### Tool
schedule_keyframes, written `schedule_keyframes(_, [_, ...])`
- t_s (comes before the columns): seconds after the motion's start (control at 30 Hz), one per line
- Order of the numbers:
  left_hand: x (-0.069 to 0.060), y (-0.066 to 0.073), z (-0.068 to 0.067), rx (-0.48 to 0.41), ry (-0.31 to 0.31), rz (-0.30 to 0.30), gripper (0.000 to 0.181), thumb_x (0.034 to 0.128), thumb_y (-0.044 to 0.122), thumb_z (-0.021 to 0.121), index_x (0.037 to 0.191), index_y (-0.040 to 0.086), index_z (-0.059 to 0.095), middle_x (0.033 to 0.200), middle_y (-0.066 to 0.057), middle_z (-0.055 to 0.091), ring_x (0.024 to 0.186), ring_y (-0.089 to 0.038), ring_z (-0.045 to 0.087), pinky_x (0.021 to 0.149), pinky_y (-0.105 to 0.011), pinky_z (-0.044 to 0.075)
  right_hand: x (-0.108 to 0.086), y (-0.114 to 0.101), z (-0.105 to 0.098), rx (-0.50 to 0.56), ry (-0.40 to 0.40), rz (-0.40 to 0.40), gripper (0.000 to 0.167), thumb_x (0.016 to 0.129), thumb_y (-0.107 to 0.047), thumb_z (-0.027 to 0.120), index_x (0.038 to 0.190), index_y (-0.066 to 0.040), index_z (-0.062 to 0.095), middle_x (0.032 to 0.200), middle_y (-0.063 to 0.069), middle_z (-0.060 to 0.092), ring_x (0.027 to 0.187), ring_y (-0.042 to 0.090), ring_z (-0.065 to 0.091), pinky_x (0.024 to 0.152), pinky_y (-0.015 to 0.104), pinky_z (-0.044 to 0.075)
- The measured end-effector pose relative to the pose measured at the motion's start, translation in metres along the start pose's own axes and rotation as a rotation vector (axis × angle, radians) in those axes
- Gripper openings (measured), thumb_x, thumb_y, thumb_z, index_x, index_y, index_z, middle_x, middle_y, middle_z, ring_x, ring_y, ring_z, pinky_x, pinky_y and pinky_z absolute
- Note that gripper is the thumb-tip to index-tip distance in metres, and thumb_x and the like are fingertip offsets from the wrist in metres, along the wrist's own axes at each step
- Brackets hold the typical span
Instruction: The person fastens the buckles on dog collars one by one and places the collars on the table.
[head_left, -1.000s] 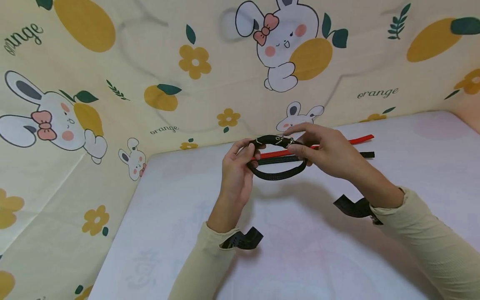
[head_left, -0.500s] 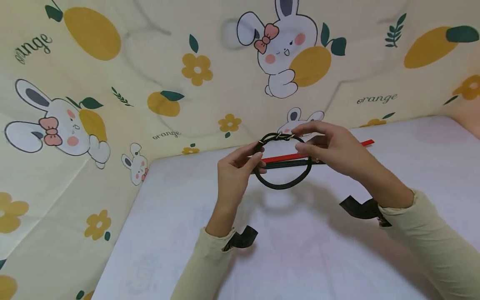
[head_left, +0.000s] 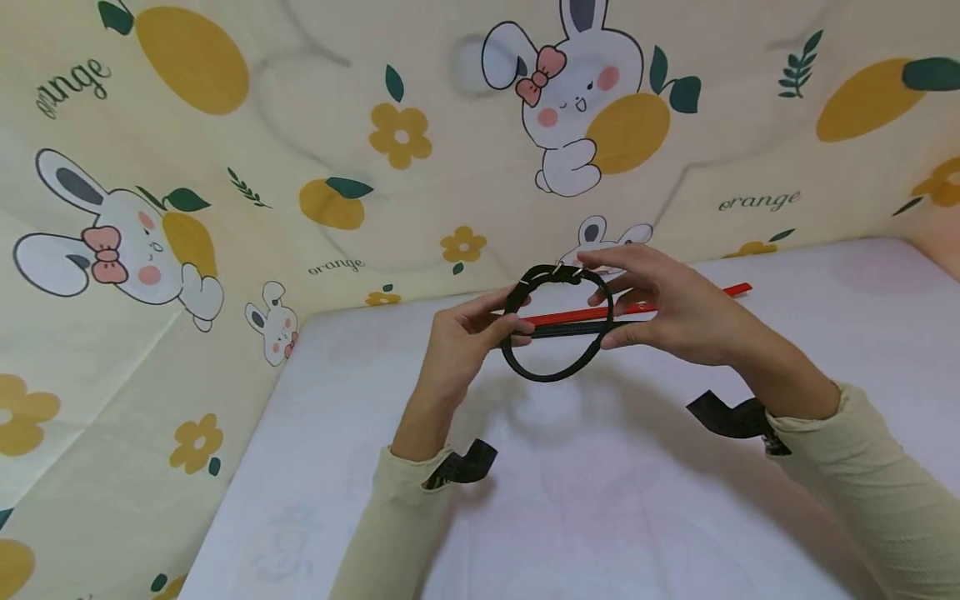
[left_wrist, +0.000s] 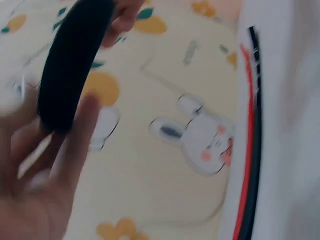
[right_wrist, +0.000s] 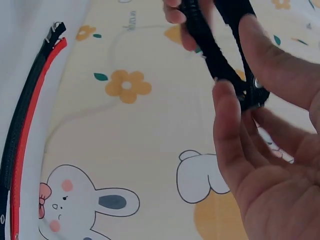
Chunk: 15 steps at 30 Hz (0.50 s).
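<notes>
A black collar, fastened into a ring with a metal buckle at its top, is held up in the air between both hands. My left hand pinches the ring's left side between thumb and fingers. At the right side, my right hand holds it, thumb low on the band and fingers near the buckle. The left wrist view shows the band dark and close up. In the right wrist view, the strap runs down to the fingertips, which partly cover its metal fittings.
Behind the ring, a red strap and a straight black strap lie side by side on the white tabletop. A cream cloth printed with rabbits and oranges rises along the back and left.
The collar has tilted from a flattened oval into a nearly full circle facing the camera. My right thumb has slid from near the buckle down to the ring's right side.
</notes>
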<state>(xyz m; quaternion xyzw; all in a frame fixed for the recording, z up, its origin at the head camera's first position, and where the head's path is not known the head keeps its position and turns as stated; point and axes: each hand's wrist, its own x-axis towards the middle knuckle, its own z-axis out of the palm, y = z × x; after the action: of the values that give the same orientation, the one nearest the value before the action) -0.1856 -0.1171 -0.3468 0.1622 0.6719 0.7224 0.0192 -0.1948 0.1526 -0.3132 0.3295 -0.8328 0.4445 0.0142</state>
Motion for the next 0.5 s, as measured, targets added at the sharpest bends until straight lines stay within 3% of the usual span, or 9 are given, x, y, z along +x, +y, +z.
schedule_keyframes(0.1, [-0.003, 0.002, -0.015, 0.131, -0.245, 0.026, 0.079, 0.0811, -0.010, 0.073, 0.151, 0.012, 0.043, 0.146, -0.015, 0.054, 0.114, -0.029, 0.068, 0.092, -0.036, 0.057, 0.000, 0.001, 0.001, -0.016, 0.030, 0.061, 0.089, 0.072, -0.007, 0.088, 0.148, -0.021, 0.046, 0.142, 0.003, 0.051, 0.114, 0.022, 0.065, 0.089, 0.006, 0.045])
schedule_keyframes(0.2, [-0.005, 0.001, -0.027, 0.246, -0.372, 0.061, 0.100, 0.0743, -0.014, 0.078, 0.157, 0.015, 0.031, 0.155, -0.012, 0.043, 0.125, -0.039, 0.058, 0.096, -0.039, 0.055, 0.000, 0.003, 0.004, 0.002, 0.033, 0.078, 0.084, 0.071, -0.008, 0.089, 0.145, -0.020, 0.050, 0.140, 0.002, 0.054, 0.116, 0.023, 0.064, 0.090, 0.006, 0.045])
schedule_keyframes(0.3, [-0.005, -0.001, -0.038, 0.326, -0.348, 0.058, 0.103, 0.0727, -0.012, 0.081, 0.157, 0.017, 0.030, 0.152, -0.013, 0.047, 0.122, -0.038, 0.061, 0.098, -0.039, 0.054, 0.004, 0.006, 0.013, 0.014, 0.006, 0.085, 0.080, 0.072, -0.012, 0.089, 0.142, -0.020, 0.053, 0.141, 0.000, 0.053, 0.117, 0.023, 0.064, 0.091, 0.009, 0.047])
schedule_keyframes(0.43, [-0.008, -0.004, -0.052, 0.398, -0.259, -0.024, 0.104, 0.0705, -0.010, 0.083, 0.156, 0.021, 0.034, 0.141, -0.019, 0.052, 0.106, -0.033, 0.068, 0.096, -0.035, 0.055, 0.013, 0.012, 0.031, 0.038, -0.049, 0.104, 0.078, 0.072, -0.015, 0.090, 0.140, -0.020, 0.054, 0.143, 0.000, 0.052, 0.121, 0.024, 0.062, 0.097, 0.023, 0.052])
schedule_keyframes(0.5, [-0.011, -0.006, -0.058, 0.427, -0.230, -0.072, 0.105, 0.0689, -0.011, 0.084, 0.155, 0.023, 0.035, 0.135, -0.019, 0.053, 0.098, -0.029, 0.069, 0.092, -0.035, 0.057, 0.018, 0.016, 0.040, 0.052, -0.073, 0.107, 0.077, 0.070, -0.015, 0.091, 0.138, -0.018, 0.055, 0.141, 0.000, 0.054, 0.121, 0.023, 0.062, 0.097, 0.024, 0.052])
